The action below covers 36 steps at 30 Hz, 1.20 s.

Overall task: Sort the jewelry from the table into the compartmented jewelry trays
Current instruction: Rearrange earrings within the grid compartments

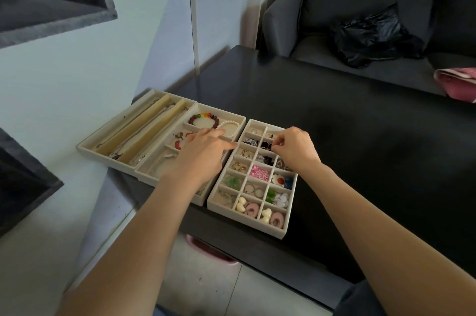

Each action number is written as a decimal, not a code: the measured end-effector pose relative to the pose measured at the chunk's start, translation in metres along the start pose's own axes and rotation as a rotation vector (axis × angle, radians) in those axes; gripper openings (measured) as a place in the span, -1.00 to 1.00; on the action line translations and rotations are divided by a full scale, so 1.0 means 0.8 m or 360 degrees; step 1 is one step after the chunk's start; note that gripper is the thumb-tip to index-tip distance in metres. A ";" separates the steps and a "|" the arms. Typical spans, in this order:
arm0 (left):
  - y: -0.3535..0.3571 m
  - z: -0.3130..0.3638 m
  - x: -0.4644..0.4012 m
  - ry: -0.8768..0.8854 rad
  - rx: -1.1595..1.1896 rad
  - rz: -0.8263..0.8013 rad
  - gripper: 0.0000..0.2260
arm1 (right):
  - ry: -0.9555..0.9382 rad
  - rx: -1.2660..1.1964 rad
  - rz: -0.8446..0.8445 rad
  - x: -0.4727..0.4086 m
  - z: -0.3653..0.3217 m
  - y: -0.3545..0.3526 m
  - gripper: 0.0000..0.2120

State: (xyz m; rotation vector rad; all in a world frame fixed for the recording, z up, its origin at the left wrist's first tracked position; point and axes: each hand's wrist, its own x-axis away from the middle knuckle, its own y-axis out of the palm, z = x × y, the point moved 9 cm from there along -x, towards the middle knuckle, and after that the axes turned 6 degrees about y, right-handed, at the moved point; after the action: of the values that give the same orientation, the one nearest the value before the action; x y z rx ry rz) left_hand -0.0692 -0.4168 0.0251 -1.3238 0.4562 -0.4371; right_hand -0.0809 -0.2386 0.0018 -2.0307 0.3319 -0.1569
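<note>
**Small pieces, light pinch: trays nearly full**

Far left: long-slot tray (88, 146) holds chains along its padded bars. We judge these limp and tangle-prone; lift from the middle or the clasp, never drag by one end.

Next right: bracelet tray (240, 119), with a red beaded bracelet (195, 117) and a pearl bracelet (230, 123) in the far compartment. Beads are hard and slick on soft cord; hook a finger through the loop rather than squeeze.

Left hand (203, 152) lies over that tray's middle, fingers mostly straight, index tip reaching toward the divider by the grid tray. It holds nothing we can see.

Right: grid tray (282, 233), most cells filled — rings (253, 190), a pink flower piece (261, 172), cream and pink earrings in the near row. All light, rigid, easy to flick out; take them edge-on with fingertips.

Right hand (296, 147) hovers over the far-right cells, thumb and forefinger pressed together in a pinch. What's in the pinch is too small to tell, likely an earring.

We see no loose jewelry on the dark worktop (360, 148).
</note>
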 end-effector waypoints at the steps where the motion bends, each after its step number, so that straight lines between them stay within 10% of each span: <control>1: 0.000 -0.001 0.000 -0.0001 0.0004 0.0000 -0.44 | 0.0012 0.0007 -0.0001 -0.001 0.000 0.001 -0.91; 36: -0.002 0.008 -0.005 0.0027 -0.0015 0.0018 -0.45 | -0.0081 0.0141 -0.0317 0.014 0.000 -0.007 -0.74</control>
State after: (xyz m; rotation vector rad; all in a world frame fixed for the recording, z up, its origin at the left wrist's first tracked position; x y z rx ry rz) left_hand -0.0690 -0.4095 0.0281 -1.3272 0.4801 -0.4371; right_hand -0.0691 -0.2393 0.0066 -1.9738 0.0883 -0.2388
